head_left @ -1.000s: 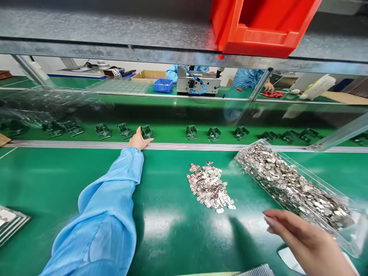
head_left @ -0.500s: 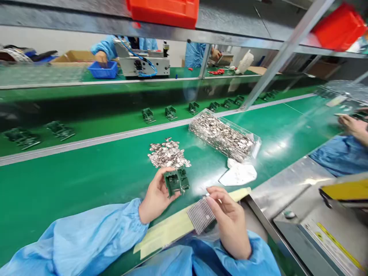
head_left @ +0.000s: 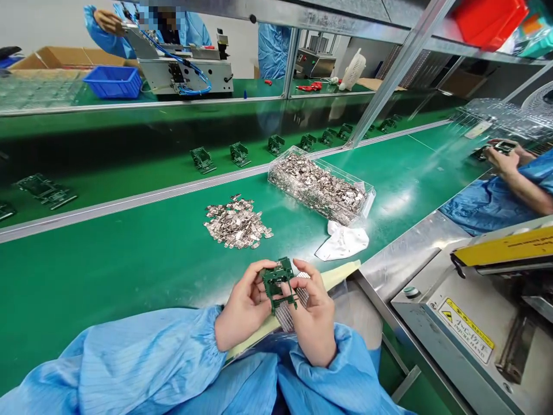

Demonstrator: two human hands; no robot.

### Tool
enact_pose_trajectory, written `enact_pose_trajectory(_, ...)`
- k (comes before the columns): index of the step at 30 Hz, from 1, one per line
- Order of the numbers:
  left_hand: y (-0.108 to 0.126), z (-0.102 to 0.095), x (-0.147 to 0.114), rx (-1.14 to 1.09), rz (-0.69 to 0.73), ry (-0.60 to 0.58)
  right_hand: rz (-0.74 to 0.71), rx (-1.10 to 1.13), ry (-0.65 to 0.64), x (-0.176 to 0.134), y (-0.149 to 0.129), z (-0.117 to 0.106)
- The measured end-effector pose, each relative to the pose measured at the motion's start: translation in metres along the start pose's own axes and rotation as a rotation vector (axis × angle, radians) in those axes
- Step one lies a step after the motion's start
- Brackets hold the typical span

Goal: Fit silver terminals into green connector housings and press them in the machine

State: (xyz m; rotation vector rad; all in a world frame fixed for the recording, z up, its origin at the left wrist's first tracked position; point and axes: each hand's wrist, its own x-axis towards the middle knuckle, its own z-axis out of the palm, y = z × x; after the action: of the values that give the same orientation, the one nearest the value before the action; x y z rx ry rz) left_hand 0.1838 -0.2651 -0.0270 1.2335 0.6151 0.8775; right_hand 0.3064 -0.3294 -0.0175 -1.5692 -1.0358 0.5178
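1. Holding the left side of a green board (head_left: 274, 280), the left hand (head_left: 241, 305) has its thumb and fingers closed on it.
2. The right hand (head_left: 314, 314) is partly open with bent fingers. They touch the right side of the same board. I cannot tell if they pinch something small too.
3. The green board is up off the counter (head_left: 129, 265), between the two hands, at the near side in the middle.
4. Under the hands are a gray strip with ridges (head_left: 285, 319) and a long, pale yellow strip (head_left: 345, 273).
5. Past the hands, a bit to the left, lies a loose heap of little shiny metal bits (head_left: 237, 223).
6. To the right of the heap, and farther away, sits a long clear box (head_left: 368, 203). It is full of more metal bits.
7. A floppy white thing (head_left: 343, 242) lies at the near end of the clear box.
8. On the far side, past a gray rail (head_left: 151, 195), more green boards (head_left: 202, 159) sit in a row.
9. Farther back on the left, a blue bin (head_left: 113, 83) stands beside a gray machine (head_left: 185, 75).
10. At the far right, another person's hands (head_left: 503, 158) hold something dark.
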Motion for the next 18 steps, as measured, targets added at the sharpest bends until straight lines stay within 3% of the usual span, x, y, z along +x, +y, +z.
enact_pose_trajectory(8, -0.0086, -0.0075, -0.0046, 0.091, 0.039, -0.014, -0.042, -0.053, 0.03, -0.0026, 0.0008, 0.0024)
enact_pose_trajectory(14, -0.0072, -0.0061, -0.0056, 0.107, -0.015, 0.054, 0.041, 0.116, -0.055, -0.004, -0.0023, 0.0007)
enact_pose_trajectory(18, -0.0067, -0.0039, -0.007, 0.095, -0.032, 0.075, 0.096, 0.221, -0.035, -0.004, -0.0028, 0.0032)
